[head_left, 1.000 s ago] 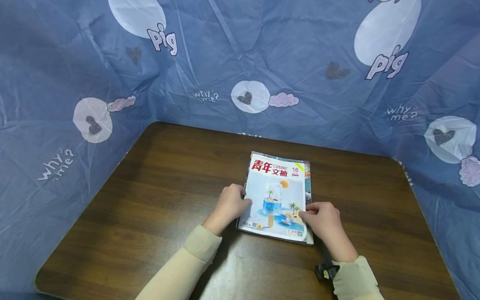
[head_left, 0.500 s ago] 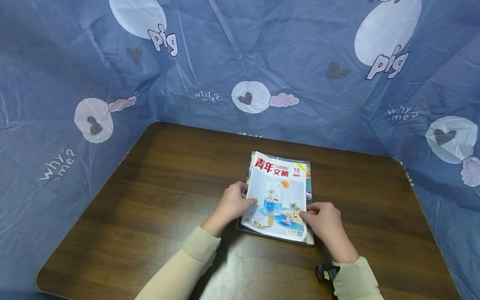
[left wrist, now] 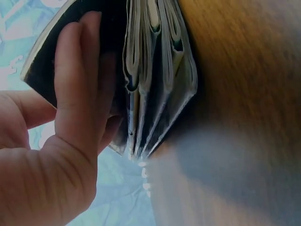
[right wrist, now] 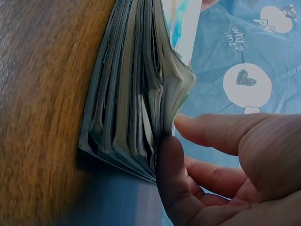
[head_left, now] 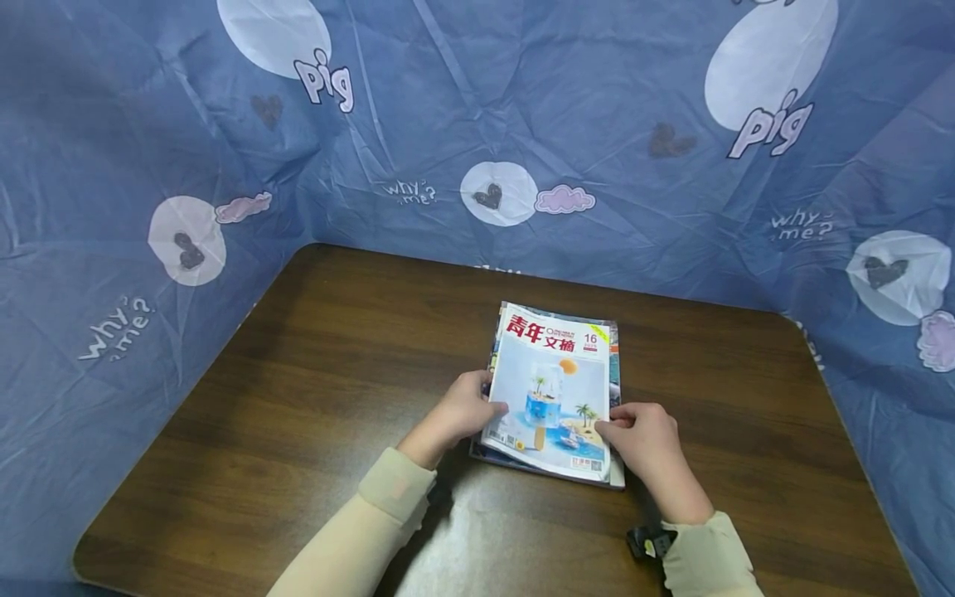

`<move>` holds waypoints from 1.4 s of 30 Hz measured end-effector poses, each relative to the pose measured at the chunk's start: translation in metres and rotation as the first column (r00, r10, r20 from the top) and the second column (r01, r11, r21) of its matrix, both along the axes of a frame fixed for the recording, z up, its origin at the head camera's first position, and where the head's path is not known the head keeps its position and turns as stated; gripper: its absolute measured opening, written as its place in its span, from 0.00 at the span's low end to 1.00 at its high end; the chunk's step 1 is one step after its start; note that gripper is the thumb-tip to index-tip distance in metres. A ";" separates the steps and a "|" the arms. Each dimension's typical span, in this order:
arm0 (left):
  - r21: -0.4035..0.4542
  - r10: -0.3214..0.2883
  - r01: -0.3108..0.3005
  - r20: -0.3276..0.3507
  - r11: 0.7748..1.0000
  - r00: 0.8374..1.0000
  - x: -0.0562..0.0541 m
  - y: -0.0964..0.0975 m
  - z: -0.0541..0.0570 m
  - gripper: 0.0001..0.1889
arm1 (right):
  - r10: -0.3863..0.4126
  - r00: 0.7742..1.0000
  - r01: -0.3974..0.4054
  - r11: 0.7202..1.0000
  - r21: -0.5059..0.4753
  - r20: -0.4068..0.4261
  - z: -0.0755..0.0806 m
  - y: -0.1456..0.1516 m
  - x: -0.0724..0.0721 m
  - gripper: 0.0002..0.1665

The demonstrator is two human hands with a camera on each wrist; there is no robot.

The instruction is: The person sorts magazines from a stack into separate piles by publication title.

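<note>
A magazine (head_left: 555, 385) with red Chinese lettering and a beach picture tops a pile of several magazines (right wrist: 124, 89) on the table. My left hand (head_left: 457, 413) holds its left edge, thumb on the cover and fingers underneath. In the left wrist view that edge is raised off the pile, with my left fingers (left wrist: 75, 89) against the dark underside. On the opposite side, my right hand (head_left: 647, 444) pinches the right edge between thumb and forefinger. Page edges bulge at that pinch in the right wrist view. Covers of the lower magazines are mostly hidden.
The pile lies on a brown wood-grain table (head_left: 321, 356) with rounded corners. A blue printed cloth (head_left: 418, 124) hangs behind the table and along both sides. A black strap device (head_left: 649, 543) sits at the right wrist, by the sleeve cuff.
The top magazine's left edge has lifted off the pile and shifted slightly right in my left hand. That hand then dipped a little toward me. My right hand has stayed in place.
</note>
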State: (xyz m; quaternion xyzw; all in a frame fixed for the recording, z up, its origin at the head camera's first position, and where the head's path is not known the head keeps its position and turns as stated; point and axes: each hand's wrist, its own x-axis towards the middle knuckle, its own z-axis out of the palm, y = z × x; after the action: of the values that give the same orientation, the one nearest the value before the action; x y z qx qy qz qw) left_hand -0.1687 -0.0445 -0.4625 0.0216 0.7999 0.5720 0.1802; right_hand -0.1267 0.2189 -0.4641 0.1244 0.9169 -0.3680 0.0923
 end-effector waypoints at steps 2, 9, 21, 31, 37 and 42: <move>0.023 0.008 -0.008 -0.001 1.000 1.000 0.000 0.000 -0.001 0.21 | 0.001 1.000 -0.001 1.000 0.000 0.000 0.000 0.001 0.000 0.23; 0.203 0.042 -0.054 0.061 0.978 0.997 -0.001 -0.003 -0.006 0.22 | 0.003 1.000 -0.003 1.000 0.014 0.005 0.001 0.001 0.001 0.24; 0.406 0.045 -0.115 0.180 0.907 0.983 0.000 -0.013 -0.010 0.23 | 0.003 1.000 -0.003 0.998 -0.055 -0.001 0.007 0.006 0.001 0.40; 0.419 0.078 -0.140 0.163 0.897 0.984 -0.003 -0.030 0.002 0.23 | 0.055 0.997 -0.025 0.880 -0.475 0.050 0.016 -0.006 -0.008 0.44; 0.422 0.091 -0.148 0.153 0.895 0.984 -0.006 -0.047 0.007 0.22 | 0.047 0.998 -0.019 0.848 -0.530 0.040 0.020 -0.022 -0.015 0.42; 0.394 0.107 -0.164 0.164 0.904 0.981 -0.011 -0.067 0.010 0.23 | 0.060 0.998 -0.046 0.855 -0.517 0.012 0.023 -0.042 -0.023 0.39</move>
State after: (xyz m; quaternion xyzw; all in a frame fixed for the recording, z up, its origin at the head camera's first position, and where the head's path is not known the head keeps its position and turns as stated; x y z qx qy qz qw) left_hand -0.1794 -0.1119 -0.4521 -0.0371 0.6487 0.7368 0.1868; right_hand -0.1492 0.1767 -0.4413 0.0748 0.7863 -0.5959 0.1450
